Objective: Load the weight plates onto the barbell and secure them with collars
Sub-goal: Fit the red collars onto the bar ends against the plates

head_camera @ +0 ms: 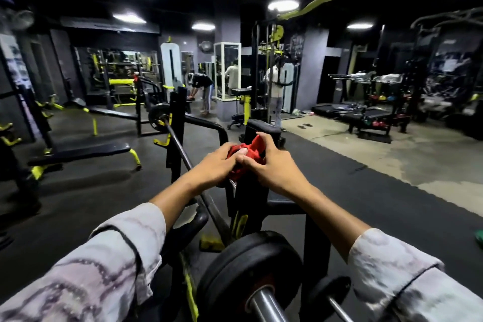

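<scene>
Collars (244, 158), red and apparently two, sit clutched between both hands. Left hand (214, 165) and right hand (271, 165) curl their fingers round them, above the barbell (183, 150).

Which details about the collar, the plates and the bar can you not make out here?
Head view only:
- Red collar: both hands, left and right, cover it; open or clamped unclear.
- Near plate: bottom edge cuts it; markings too dark.
- Far plate: too small to count.
- Bar: middle hidden behind hands.
</scene>
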